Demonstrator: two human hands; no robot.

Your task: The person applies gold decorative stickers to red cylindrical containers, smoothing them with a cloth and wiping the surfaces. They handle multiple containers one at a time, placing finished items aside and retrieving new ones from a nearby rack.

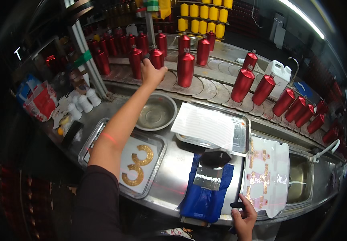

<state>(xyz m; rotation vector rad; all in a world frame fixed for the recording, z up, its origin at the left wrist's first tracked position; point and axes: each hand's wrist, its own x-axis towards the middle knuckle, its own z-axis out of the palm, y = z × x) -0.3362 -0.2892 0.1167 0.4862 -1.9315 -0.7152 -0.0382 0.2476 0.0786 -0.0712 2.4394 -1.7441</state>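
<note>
My left hand (152, 75) reaches forward to the conveyor, its fingers and thumb on either side of a shiny red bottle (156, 57). The hand hides the bottle's lower part. One fingertip wears a black cover. At the lower right, my right hand (245, 220) has its fingers apart, one with a black cover, beside a white sheet (277, 176) bearing pink and gold decals. Under my left forearm lies a metal tray (162, 150) holding gold C-shaped decals (133, 174). Between the hands is a blue cloth (203, 203) with a dark, wet-looking object (215, 158) above it.
Red bottles (186, 68) stand along the slatted conveyor (213, 90). A round metal bowl (157, 112) and a tray (241, 128) with white paper (205, 124) sit before it. At right are a sink (300, 184), a tap (326, 150) and a white jug (278, 76). A post (87, 52) rises at left.
</note>
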